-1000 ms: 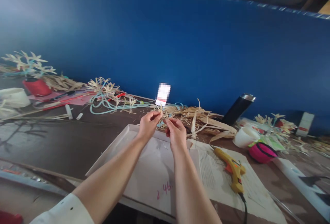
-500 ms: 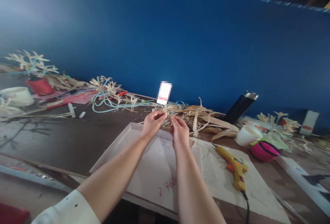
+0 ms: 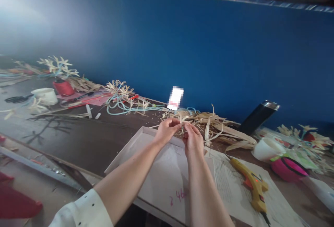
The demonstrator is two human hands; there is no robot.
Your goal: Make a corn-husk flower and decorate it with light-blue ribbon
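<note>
My left hand (image 3: pixel 168 131) and my right hand (image 3: pixel 193 138) meet above the far edge of a shallow white box lid (image 3: pixel 156 171). Both pinch a small flower of pale dried husk (image 3: pixel 184 118), whose strips stick up between the fingertips; its lower part is mostly hidden. Just behind the hands lies a heap of dried husk strips (image 3: pixel 217 124). A phone with a bright, blurred screen (image 3: pixel 175 98) leans near the blue wall. Right of my right forearm, a yellow hot glue gun (image 3: pixel 252 181) rests on printed paper (image 3: pixel 221 178).
Husk flowers on pale blue stems (image 3: pixel 120 89) lie at the back left, near a white cup (image 3: pixel 47 96) and scissors (image 3: pixel 18 99). On the right are a tilted black flask (image 3: pixel 258 117), another white cup (image 3: pixel 268 149) and a pink pouch (image 3: pixel 288 171). A blue wall (image 3: pixel 208 46) bounds the table.
The view has turned left, so everything sits further right in the picture. My hands have come closer together around the husk flower, and the fingertips now meet.
</note>
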